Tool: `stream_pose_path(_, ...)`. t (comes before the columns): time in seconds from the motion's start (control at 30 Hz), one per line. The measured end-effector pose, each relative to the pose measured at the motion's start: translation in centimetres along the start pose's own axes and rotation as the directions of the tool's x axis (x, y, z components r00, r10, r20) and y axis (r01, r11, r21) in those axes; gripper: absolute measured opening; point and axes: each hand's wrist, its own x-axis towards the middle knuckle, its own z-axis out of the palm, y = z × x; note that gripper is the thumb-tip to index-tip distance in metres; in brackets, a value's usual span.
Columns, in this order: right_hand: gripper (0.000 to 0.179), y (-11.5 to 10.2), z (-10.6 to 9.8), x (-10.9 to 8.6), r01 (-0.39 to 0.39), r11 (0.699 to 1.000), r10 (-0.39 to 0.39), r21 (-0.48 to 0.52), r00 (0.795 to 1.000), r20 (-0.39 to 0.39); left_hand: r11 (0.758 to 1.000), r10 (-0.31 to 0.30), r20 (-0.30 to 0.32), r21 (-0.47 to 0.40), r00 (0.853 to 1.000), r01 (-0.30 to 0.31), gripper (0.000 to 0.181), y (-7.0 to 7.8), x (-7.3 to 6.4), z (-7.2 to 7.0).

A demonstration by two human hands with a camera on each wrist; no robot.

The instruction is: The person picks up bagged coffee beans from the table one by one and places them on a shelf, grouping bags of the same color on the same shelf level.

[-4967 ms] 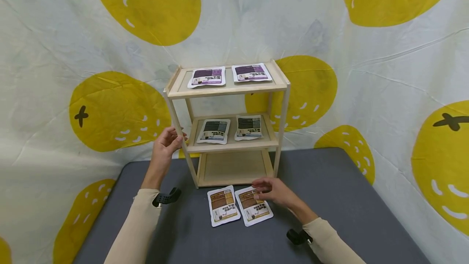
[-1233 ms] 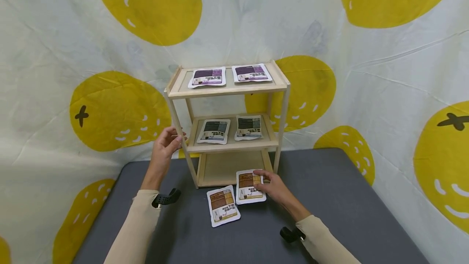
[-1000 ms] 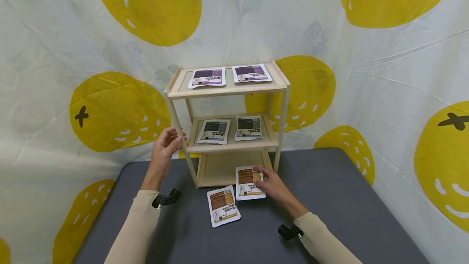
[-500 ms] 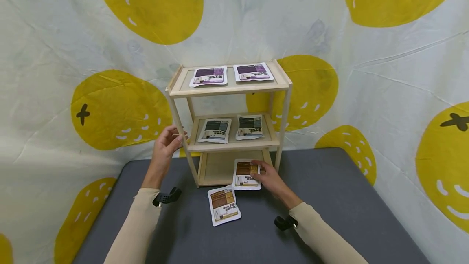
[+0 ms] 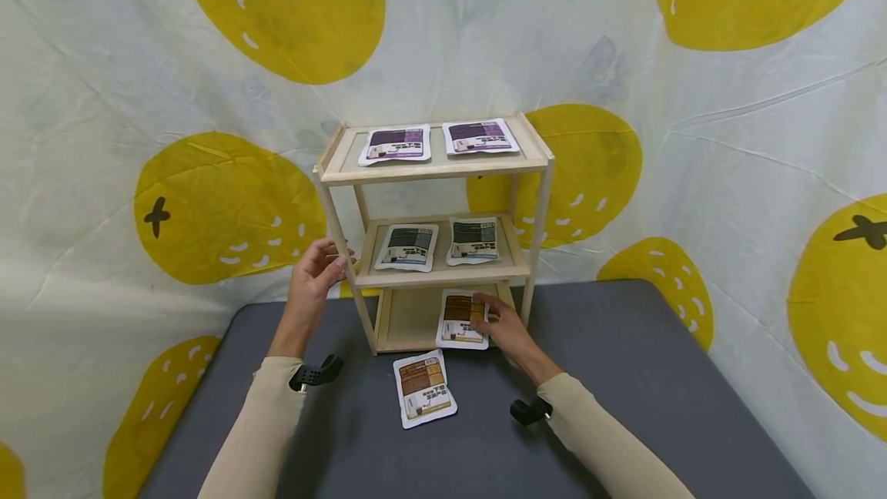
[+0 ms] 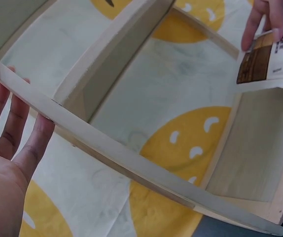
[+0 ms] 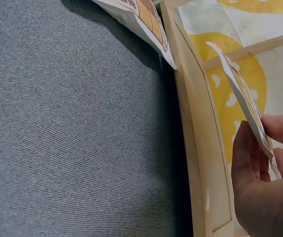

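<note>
My right hand [image 5: 509, 332] pinches a flat white pouch [image 5: 457, 320] with a brown label by its right edge, thumb on one face and fingers behind. In the right wrist view this held pouch [image 7: 245, 96] hangs above the bottom board of a small wooden shelf [image 5: 433, 280]. My left hand [image 5: 312, 287] holds the shelf's left front post, thumb at the front and fingers behind, as the post [image 6: 117, 145] in the left wrist view shows. A second brown-labelled pouch [image 5: 424, 389] lies on the grey table before the shelf.
Two purple-labelled pouches, left [image 5: 395, 145] and right [image 5: 480, 137], lie on the top tier. The middle tier carries two dark-green ones, left [image 5: 406, 248] and right [image 5: 473, 241]. A curtain [image 5: 443, 37] with yellow fruit prints hangs behind the grey table [image 5: 624, 376].
My right hand has taken the right brown-labelled pouch from the table and moved it forward and slightly left, over the bottom tier. The left hand stays on the post.
</note>
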Motion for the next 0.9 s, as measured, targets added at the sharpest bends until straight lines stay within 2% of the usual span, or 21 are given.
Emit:
stream_pose_path(0.17, 0.062, 0.1, -0.1, 0.5, 0.002, 1.0, -0.003, -0.016, 1.0, -0.004, 1.0, 0.001, 0.001, -0.011, 1.0, -0.001, 0.037, 0.0, 0.0, 0.0)
stream_pose_path(0.43, 0.053, 0.7, 0.0, 1.4, -0.062, 0.997, 0.057, -0.055, 0.994, -0.09, 1.0, 0.006, -0.003, -0.02, 1.0, -0.006, 0.037, -0.1, -0.1, 0.0)
stream_pose_path(0.63, 0.054, 1.0, 0.2, 1.7, -0.073, 0.993, 0.06, -0.09, 0.989, -0.134, 1.0, -0.005, -0.008, -0.015, 1.0, 0.005, 0.038, 0.0, -0.2, 0.0)
stream_pose_path(0.9, 0.059, 0.7, 0.2, 1.9, -0.117, 0.986, 0.099, -0.123, 0.985, -0.142, 1.0, -0.014, -0.001, 0.007, 1.0, 0.014, 0.04, 0.1, -0.1, 0.0)
